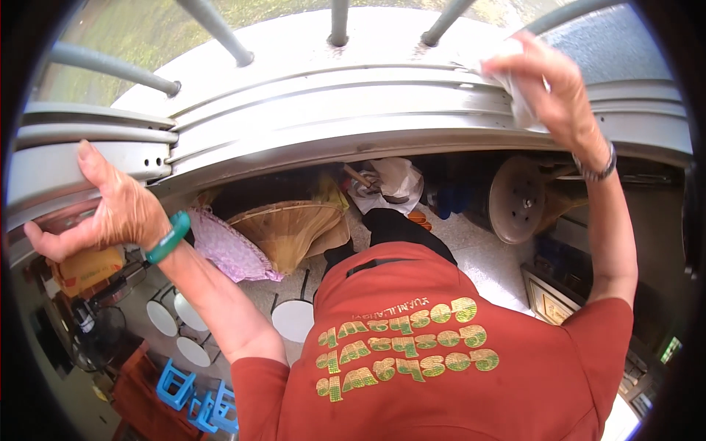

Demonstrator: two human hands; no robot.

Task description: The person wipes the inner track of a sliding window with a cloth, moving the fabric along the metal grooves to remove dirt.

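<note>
My right hand (pixel 557 93) is closed on a white cloth or tissue (pixel 521 102), pressed over the right part of a white metal window track (pixel 342 105). Part of that cloth hides behind my fingers. On the left, my left hand (pixel 105 209) is spread, thumb and fingers apart, against the sliding window sash (pixel 94 165). Its fingertips lie close to the sash edge; how firmly they touch is unclear. Two round holes show in the end of the sash, just right of my thumb.
Grey window bars (pixel 339 22) rise from the outer sill. Below the sill are a cone-shaped woven cover (pixel 292 226), a pink cloth cover (pixel 231 245), a white plastic bag (pixel 405 179) and a round metal disc (pixel 517 199). Round-seated stools (pixel 292 320) and blue plastic stools (pixel 175 384) stand at lower left.
</note>
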